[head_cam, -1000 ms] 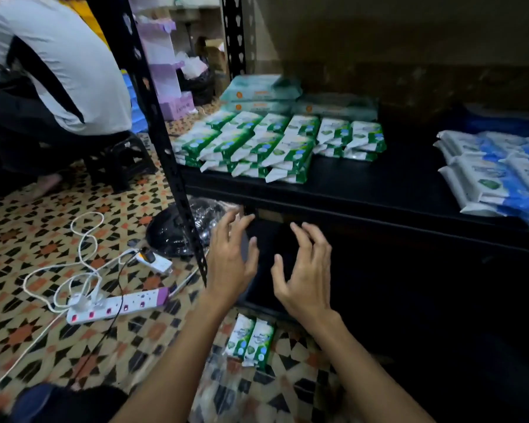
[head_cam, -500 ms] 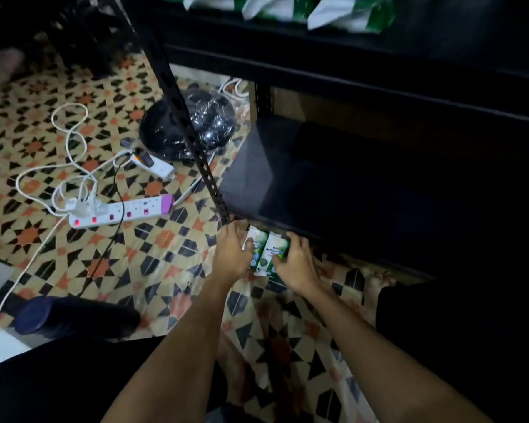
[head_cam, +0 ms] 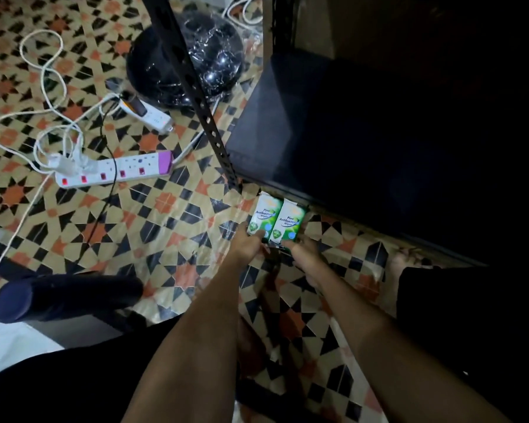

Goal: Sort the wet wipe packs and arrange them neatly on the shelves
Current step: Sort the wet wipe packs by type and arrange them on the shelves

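Two green and white wet wipe packs lie side by side on the patterned floor, just in front of the bottom shelf (head_cam: pixel 333 141) of the black rack. My left hand (head_cam: pixel 247 243) grips the near end of the left pack (head_cam: pixel 262 216), thumb on its top. My right hand (head_cam: pixel 301 250) grips the near end of the right pack (head_cam: pixel 290 219). The bottom shelf is dark and its right part is lost in shadow.
A black slotted rack upright (head_cam: pixel 196 96) rises left of the packs. A white power strip (head_cam: pixel 113 170) with tangled cables lies on the floor to the left, a black plastic-wrapped round object (head_cam: pixel 217 59) behind it. A dark cylinder (head_cam: pixel 64 296) lies near my left leg.
My view has dropped from the upper shelf to the floor. Both hands came down from in front of the shelf and took hold of the two packs lying on the floor.
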